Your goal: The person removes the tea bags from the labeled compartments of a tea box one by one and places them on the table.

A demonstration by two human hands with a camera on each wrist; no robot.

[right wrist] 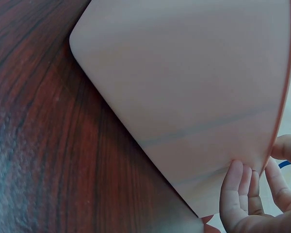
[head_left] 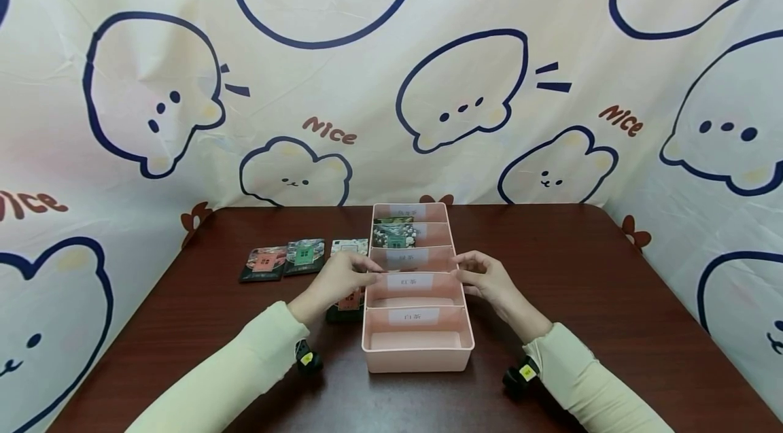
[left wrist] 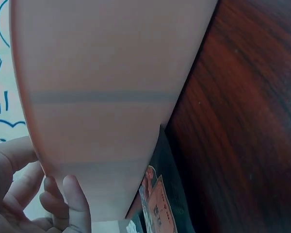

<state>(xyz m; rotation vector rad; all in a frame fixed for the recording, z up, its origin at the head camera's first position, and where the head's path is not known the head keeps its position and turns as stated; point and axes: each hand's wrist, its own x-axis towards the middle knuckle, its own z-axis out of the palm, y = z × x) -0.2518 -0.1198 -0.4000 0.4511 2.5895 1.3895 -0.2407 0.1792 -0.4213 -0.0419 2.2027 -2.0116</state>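
A long pink divided storage box (head_left: 419, 359) stands lengthwise on the table, with white labels in Chinese characters on its dividers. My left hand (head_left: 344, 278) grips the left rim near the middle, some fingers (left wrist: 77, 199) against the outer wall and others over the edge. Opposite it, my right hand (head_left: 487, 281) holds the right rim in a similar way. A floral tea sachet (head_left: 391, 236) with a green label stands in a rear compartment, and the edge of another sachet (head_left: 393, 219) shows behind it. The two front compartments are bare.
Left of the box lie a red-labelled sachet (head_left: 264, 263), a green-labelled sachet (head_left: 304, 256) and a pale-topped sachet (head_left: 350, 245). Another red-labelled sachet (head_left: 347, 307) lies against the box's left side, partly behind my left hand. Brown tabletop (head_left: 563, 263) extends to the right.
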